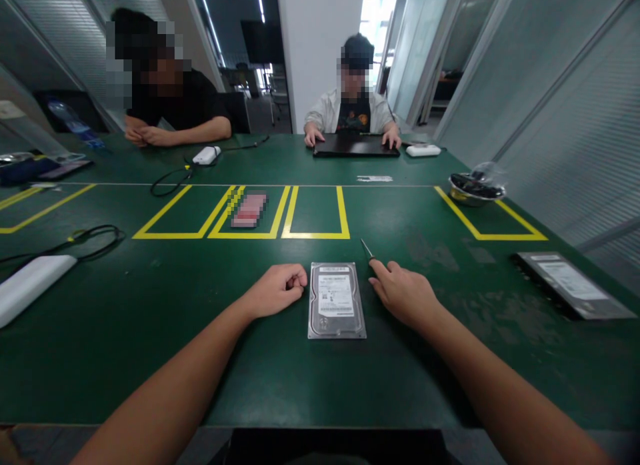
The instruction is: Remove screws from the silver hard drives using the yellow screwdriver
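Observation:
A hard disk drive (336,301) lies flat on the green table, its white label facing up. Close to its left edge, my left hand (279,290) rests on the table with the fingers curled in, and I see nothing in it. On the other side of the drive, my right hand (404,291) is closed around a screwdriver (367,249). The thin metal shaft points forward and to the left, away from the drive; its handle is mostly hidden in my fingers.
Another hard disk drive (575,285) lies at the right. A metal bowl (475,197) holds dark items and clear plastic. A pixelated pink item (249,210) lies within yellow tape. A white power strip (35,288) is at left. Two people sit opposite, one touching a black laptop (356,145).

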`<state>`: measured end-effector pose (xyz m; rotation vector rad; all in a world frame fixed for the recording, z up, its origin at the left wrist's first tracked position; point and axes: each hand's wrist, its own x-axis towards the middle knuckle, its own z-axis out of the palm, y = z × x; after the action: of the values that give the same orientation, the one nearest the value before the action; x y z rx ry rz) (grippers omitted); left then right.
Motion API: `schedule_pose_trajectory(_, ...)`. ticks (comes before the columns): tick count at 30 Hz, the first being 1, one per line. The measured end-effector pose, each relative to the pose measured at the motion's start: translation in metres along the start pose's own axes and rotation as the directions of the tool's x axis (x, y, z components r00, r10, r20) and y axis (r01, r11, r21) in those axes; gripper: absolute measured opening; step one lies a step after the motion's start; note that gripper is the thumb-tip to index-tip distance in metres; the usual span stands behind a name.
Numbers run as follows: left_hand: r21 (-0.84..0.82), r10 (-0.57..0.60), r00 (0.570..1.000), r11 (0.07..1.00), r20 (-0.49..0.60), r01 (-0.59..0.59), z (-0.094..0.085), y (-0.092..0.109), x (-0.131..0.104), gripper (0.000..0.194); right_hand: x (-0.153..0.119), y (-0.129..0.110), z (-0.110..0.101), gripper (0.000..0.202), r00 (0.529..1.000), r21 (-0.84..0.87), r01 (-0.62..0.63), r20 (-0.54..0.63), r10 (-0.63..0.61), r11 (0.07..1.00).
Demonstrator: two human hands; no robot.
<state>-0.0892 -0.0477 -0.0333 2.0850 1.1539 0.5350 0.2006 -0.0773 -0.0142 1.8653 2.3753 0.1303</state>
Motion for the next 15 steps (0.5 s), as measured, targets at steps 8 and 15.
schedule_pose_trajectory(8, 0.025, 0.022, 1.0, 0.999, 0.002, -0.022, 0.0013, -0.0021, 0.0006, 0.008, 0.0026, -0.0008, 0.0045, 0.037, 1.0, 0.101, -0.001, -0.02, 0.003, 0.995)
schedule_pose_trajectory(15, 0.04, 0.032, 0.999, 0.999, -0.004, -0.032, 0.003, -0.0069, 0.0014, 0.009, 0.0005, -0.0026, 0.0041, 0.032, 0.998, 0.188, 0.055, -0.053, -0.046, 0.981)
